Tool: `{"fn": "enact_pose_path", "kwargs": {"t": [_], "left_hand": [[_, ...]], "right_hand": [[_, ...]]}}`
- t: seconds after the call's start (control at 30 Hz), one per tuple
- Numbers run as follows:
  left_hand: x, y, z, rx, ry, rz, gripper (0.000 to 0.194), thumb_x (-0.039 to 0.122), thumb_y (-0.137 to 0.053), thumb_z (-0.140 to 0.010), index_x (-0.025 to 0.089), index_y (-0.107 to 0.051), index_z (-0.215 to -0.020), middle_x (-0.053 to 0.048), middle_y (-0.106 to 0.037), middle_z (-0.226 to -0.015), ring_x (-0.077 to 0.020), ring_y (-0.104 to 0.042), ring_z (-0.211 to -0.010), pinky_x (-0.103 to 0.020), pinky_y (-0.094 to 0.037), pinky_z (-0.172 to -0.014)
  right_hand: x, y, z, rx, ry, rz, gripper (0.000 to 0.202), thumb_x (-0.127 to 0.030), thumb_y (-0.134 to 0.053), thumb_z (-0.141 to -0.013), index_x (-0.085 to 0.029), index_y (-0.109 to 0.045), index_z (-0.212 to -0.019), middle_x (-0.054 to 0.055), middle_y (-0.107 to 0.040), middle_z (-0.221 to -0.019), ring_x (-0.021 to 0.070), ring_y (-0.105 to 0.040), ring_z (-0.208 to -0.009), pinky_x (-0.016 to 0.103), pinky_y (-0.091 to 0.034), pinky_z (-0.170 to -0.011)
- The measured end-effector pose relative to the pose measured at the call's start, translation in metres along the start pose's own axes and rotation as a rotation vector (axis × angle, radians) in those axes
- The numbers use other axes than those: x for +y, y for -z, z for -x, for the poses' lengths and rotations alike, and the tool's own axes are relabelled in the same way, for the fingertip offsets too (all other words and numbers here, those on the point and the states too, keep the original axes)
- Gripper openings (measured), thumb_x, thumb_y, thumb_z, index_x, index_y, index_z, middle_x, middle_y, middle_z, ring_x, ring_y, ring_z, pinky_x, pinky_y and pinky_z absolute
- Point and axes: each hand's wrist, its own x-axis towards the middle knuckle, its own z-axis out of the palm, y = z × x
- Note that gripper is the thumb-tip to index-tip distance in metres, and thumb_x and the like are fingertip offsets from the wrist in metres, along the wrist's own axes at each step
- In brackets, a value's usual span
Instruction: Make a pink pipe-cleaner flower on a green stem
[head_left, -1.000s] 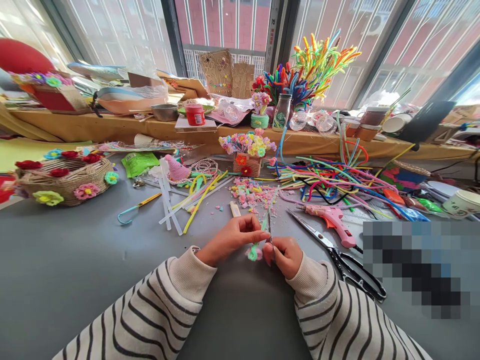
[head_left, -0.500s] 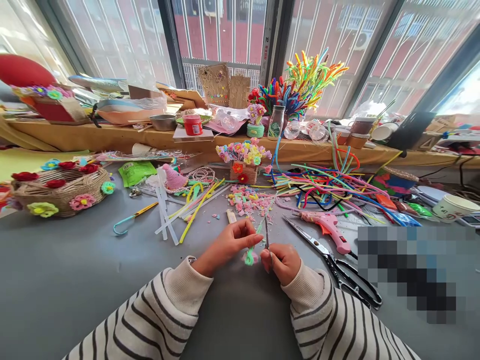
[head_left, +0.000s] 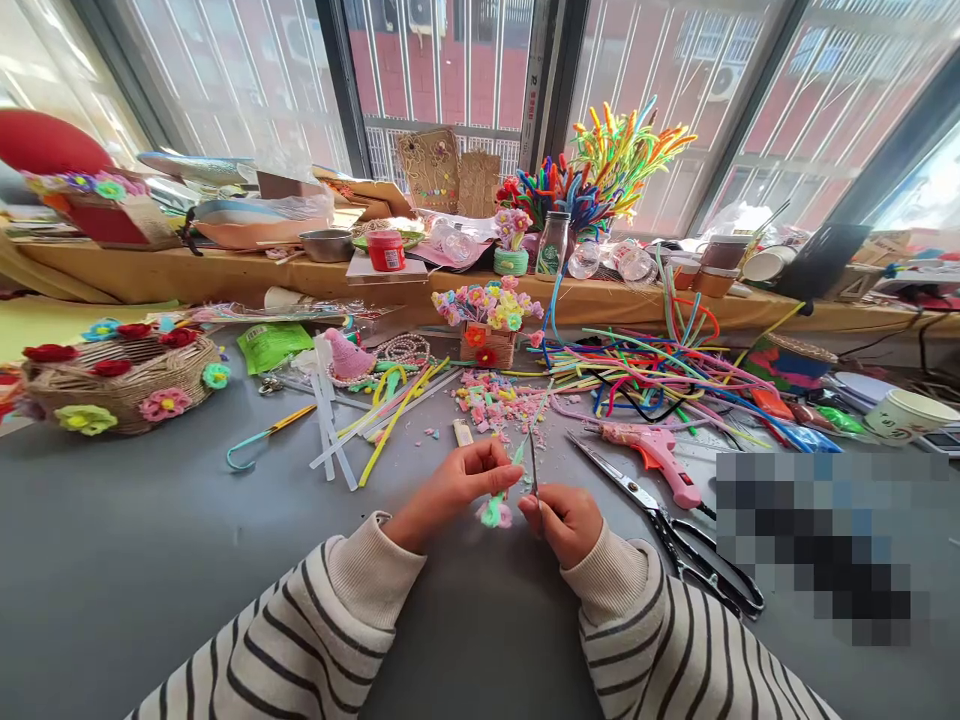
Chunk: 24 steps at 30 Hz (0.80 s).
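Between the thumb and fingers of my left hand (head_left: 472, 480) is a fuzzy pipe-cleaner flower (head_left: 493, 513), pale green and pink, hanging below the fingertips. A thin pale green strand (head_left: 520, 450) rises from the same pinch. My right hand (head_left: 566, 525) is closed around small scissors (head_left: 534, 462), blades pointing up and away, close beside the green strand. The fingers hide the handles. Whether the blades touch the strand, I cannot tell. Beyond both hands lies a heap of pink, yellow and green fluffy clippings (head_left: 499, 400).
Large black-handled scissors (head_left: 660, 515) and a pink glue gun (head_left: 652, 455) lie right of my hands. Glue sticks (head_left: 337, 430) and a crochet hook-like tool (head_left: 270, 435) are left. Behind are a flower box (head_left: 487, 345), loose pipe cleaners (head_left: 637, 370) and a twine basket (head_left: 127, 380).
The flower has swung slightly left and turned, showing more of its pink part. The strand by the blades now reaches visibly higher. Both hands stay nearly in place.
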Motion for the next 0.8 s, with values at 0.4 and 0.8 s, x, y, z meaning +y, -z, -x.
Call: {"fn": "enact_pose_path", "kwargs": {"t": [0.4, 0.8], "left_hand": [[0.000, 0.002, -0.002, -0.024, 0.063, 0.007, 0.024, 0.030, -0.054, -0.064, 0.015, -0.037, -0.057, 0.006, -0.038, -0.050, -0.0047, -0.035, -0.049, -0.020, -0.024, -0.047], [0.001, -0.002, 0.004, -0.023, 0.089, 0.049, 0.024, 0.030, -0.054, -0.064, 0.015, -0.037, -0.056, 0.005, -0.042, -0.051, -0.0064, -0.041, -0.051, -0.020, -0.026, -0.049]], "right_hand": [[-0.001, -0.002, -0.002, -0.083, -0.019, -0.204, 0.053, -0.054, -0.024, -0.074, -0.016, -0.039, -0.040, -0.002, -0.037, -0.038, 0.0061, -0.033, -0.037, 0.019, -0.027, -0.041], [0.012, 0.008, -0.011, -0.083, -0.291, -0.691, 0.060, -0.071, -0.018, -0.061, -0.017, -0.040, -0.044, -0.006, -0.027, -0.033, 0.0043, -0.020, -0.029, 0.021, -0.015, -0.033]]}}
